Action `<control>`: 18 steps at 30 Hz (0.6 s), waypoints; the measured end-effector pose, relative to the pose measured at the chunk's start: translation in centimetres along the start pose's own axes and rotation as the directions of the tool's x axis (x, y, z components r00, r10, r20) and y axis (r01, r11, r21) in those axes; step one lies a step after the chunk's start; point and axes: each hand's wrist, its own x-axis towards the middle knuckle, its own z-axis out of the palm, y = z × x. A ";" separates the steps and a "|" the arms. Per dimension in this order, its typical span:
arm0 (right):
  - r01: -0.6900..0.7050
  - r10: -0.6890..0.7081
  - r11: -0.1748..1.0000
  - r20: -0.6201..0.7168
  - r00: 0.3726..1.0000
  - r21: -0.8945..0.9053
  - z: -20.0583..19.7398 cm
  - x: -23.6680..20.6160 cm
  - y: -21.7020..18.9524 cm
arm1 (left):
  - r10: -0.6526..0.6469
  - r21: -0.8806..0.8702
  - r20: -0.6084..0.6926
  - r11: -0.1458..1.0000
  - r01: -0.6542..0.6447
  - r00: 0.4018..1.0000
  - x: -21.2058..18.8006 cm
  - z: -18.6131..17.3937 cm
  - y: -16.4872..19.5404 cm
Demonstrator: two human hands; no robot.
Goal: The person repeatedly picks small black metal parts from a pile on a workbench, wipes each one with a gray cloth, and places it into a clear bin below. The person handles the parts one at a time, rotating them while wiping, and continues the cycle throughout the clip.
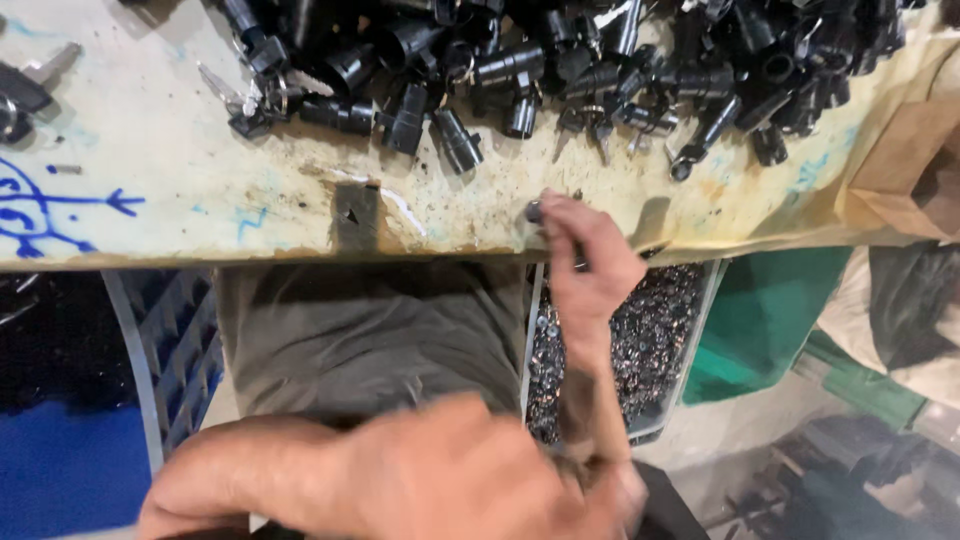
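Observation:
My right hand (588,262) reaches up to the front edge of a worn cream workbench (200,160). Its fingertips pinch a small dark metal part (534,211) right at that edge. A heap of black cylindrical lock bodies (560,70), some with keys in them, lies along the far side of the bench, apart from the hand. My left hand (470,470) is blurred at the bottom of the view, lying against my right forearm. Whether it holds anything is hidden by the blur.
A grey tray of small shiny metal pieces (655,330) stands under the bench beside my right arm. A blue crate (175,350) is at the lower left, green fabric (770,310) and a brown paper bag (905,170) at the right. Blue marker lines (60,205) cross the bench's left end.

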 end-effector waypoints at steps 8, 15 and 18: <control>-0.460 0.359 -0.176 0.492 0.793 0.870 -2.4 -3.3 0.4 | -0.395 -0.031 0.012 0.918 0.395 0.919 -2.9 3.7 -3.6; -0.554 0.363 -0.185 0.580 0.729 0.812 -1.7 -4.8 -0.7 | -0.347 -0.042 0.032 0.937 0.348 0.937 -4.2 5.4 -3.4; -0.583 0.385 -0.186 0.604 0.697 0.791 -1.6 -5.3 -1.0 | -0.344 -0.023 0.038 0.938 0.345 0.938 -3.8 5.5 -3.5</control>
